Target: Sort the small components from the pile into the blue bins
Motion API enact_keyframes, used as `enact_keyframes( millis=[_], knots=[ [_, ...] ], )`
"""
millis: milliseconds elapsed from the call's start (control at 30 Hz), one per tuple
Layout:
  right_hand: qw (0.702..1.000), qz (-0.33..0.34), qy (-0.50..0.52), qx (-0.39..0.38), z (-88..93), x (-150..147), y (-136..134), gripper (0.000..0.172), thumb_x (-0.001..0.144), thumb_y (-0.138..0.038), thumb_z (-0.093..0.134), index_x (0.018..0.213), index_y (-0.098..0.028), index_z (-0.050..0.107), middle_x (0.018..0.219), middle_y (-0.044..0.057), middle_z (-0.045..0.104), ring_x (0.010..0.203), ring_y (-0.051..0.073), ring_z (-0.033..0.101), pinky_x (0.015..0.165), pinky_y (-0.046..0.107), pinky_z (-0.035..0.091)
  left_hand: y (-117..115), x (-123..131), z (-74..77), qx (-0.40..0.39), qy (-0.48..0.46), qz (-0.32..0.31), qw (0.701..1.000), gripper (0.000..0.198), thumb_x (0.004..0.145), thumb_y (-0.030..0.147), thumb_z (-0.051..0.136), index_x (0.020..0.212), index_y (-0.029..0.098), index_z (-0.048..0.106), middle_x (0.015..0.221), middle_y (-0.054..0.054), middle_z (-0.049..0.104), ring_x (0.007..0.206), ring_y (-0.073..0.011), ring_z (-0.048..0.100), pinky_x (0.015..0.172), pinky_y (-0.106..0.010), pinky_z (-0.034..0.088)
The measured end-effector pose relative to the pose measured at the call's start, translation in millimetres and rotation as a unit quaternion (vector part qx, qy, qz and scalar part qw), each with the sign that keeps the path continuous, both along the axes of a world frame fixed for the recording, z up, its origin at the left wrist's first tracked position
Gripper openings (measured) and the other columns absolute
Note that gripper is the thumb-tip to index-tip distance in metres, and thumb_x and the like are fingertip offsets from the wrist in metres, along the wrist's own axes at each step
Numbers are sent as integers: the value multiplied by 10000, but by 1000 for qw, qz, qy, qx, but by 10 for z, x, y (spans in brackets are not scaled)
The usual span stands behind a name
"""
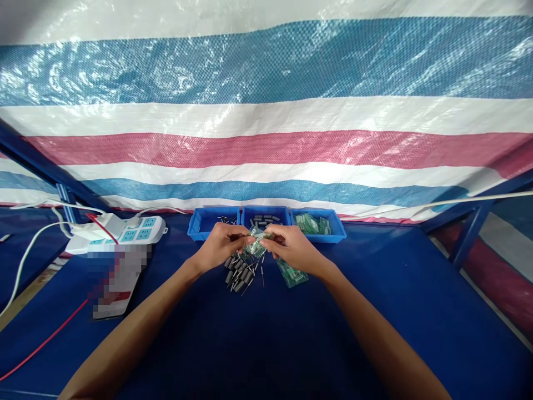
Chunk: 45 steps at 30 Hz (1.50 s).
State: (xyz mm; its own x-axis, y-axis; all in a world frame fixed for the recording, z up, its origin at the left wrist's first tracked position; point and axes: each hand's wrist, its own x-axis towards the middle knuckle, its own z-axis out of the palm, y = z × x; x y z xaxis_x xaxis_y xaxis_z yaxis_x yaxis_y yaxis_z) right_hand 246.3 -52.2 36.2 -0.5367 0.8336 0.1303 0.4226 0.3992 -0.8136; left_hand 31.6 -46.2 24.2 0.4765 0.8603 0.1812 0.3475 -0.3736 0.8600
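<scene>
Between my hands is a small clear plastic bag (255, 248) with greenish contents. My left hand (227, 241) pinches its left side, thumb against fingers. On its right side, my right hand (289, 244) is also closed, with the fingers pressed together. Just below lies a loose pile of dark grey cylinders (239, 273) mixed with thin metal pins (262, 276). Another clear bag with green pieces (295, 275) rests on the table under my right wrist. What exactly the held bag contains is too small to tell.
Three blue bins stand in a row: the left (204, 225) has thin pins, the middle (245, 213) grey cylinders, the right (339, 230) bagged green pieces. A white power strip (156, 229) with cables and a phone (120, 289) lie left. A striped sheet (266, 150) hangs behind.
</scene>
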Motion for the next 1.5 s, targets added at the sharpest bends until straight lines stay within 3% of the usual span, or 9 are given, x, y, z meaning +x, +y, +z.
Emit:
enact_keyframes(
  millis=[167, 400, 600, 700, 833, 933, 1033, 1300, 1500],
  knots=[
    [1000, -8, -13, 4, 26, 6, 17, 243, 886, -253, 529, 658, -173, 510, 535, -22, 520, 520, 121, 460, 525, 243, 311, 18, 5, -28, -42, 12, -9, 999, 280, 871, 379, 581, 763, 129, 644, 579, 13, 531, 499, -83, 476, 457, -188, 353],
    [999, -16, -28, 25, 18, -17, 22, 273, 881, -246, 537, 622, -170, 501, 532, -20, 521, 515, 115, 450, 530, 242, 299, 7, 22, -32, -5, 24, 13, 1000, 312, 865, 384, 588, 707, 119, 633, 563, 8, 520, 508, -83, 468, 478, -193, 361],
    [989, -96, -54, 97, 98, 231, 115, 228, 866, -286, 545, 679, -164, 589, 563, -10, 552, 540, 122, 471, 550, 234, 311, 33, 13, -51, -22, -30, 61, 997, 295, 870, 385, 587, 1037, 156, 670, 606, 17, 552, 452, -63, 430, 440, -184, 372],
    [947, -239, -130, 171, 154, 494, 207, 242, 862, -289, 521, 670, -163, 596, 577, 6, 573, 516, 124, 455, 553, 242, 305, 60, -15, -45, -32, -62, 80, 994, 285, 871, 387, 587, 1008, 153, 674, 605, 15, 555, 441, -58, 425, 435, -185, 374],
    [849, -351, -341, 200, 131, 707, 305, 244, 869, -266, 489, 730, -147, 651, 691, 90, 662, 638, 193, 580, 573, 265, 311, 68, -23, -38, -35, -73, 78, 994, 270, 867, 383, 595, 968, 148, 682, 599, 13, 556, 438, -56, 427, 428, -184, 371],
    [816, -295, -474, 152, 23, 667, 347, 254, 872, -195, 449, 862, -112, 689, 847, 166, 695, 781, 254, 645, 627, 281, 372, 67, -15, -46, -33, -74, 77, 994, 257, 865, 373, 600, 959, 150, 684, 596, 15, 558, 433, -53, 423, 424, -182, 370],
    [821, -208, -525, 82, -89, 570, 375, 254, 824, -123, 483, 966, -98, 692, 944, 184, 693, 876, 267, 661, 706, 292, 420, 71, -15, -51, -33, -76, 79, 993, 250, 864, 365, 601, 954, 148, 686, 593, 13, 559, 433, -54, 426, 418, -181, 371],
    [863, -176, -463, 100, 8, 485, 283, 249, 843, -159, 446, 852, -154, 694, 955, 122, 696, 854, 263, 651, 678, 300, 421, 72, -27, -16, -29, -72, 76, 994, 246, 867, 358, 597, 948, 144, 686, 601, 12, 559, 438, -53, 433, 420, -177, 381],
    [899, -53, -430, 60, -38, 227, 150, 246, 870, -330, 533, 755, -163, 671, 798, 97, 693, 774, 240, 626, 601, 275, 385, 80, -39, 9, -31, -63, 85, 994, 257, 863, 365, 596, 947, 138, 682, 595, 12, 561, 432, -55, 432, 419, -179, 391]
  ],
)
